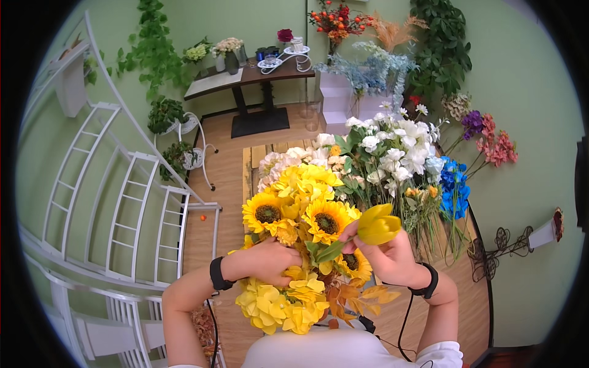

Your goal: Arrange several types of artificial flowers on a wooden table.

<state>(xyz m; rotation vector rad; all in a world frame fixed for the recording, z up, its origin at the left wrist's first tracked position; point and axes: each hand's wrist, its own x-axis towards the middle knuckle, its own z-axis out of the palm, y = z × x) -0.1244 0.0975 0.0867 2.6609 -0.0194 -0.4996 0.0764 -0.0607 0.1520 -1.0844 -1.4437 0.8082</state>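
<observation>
A bouquet of yellow artificial flowers fills the space before my chest. It has sunflowers (326, 223), yellow hydrangea heads (264, 306) and orange-brown leaf sprays (354, 299). My left hand (269, 261) reaches into its middle from the left, fingers curled among the blooms and partly hidden by petals. Between the thumb and fingers of my right hand (389, 260) is a yellow tulip (379, 225). Its head tilts to the right, above the bouquet's right side, and its green leaf (330, 252) points left over the sunflowers. Where the tulip's stem ends is hidden.
Beyond the bouquet, a wooden slat table (248, 168) bears white flowers (391, 156), pale pink hydrangeas (278, 166) and blue flowers (454, 188). White metal racks (131, 218) stand at left. Dark cables (405, 326) hang from both wristbands. A wrought-iron stand (494, 250) is at right.
</observation>
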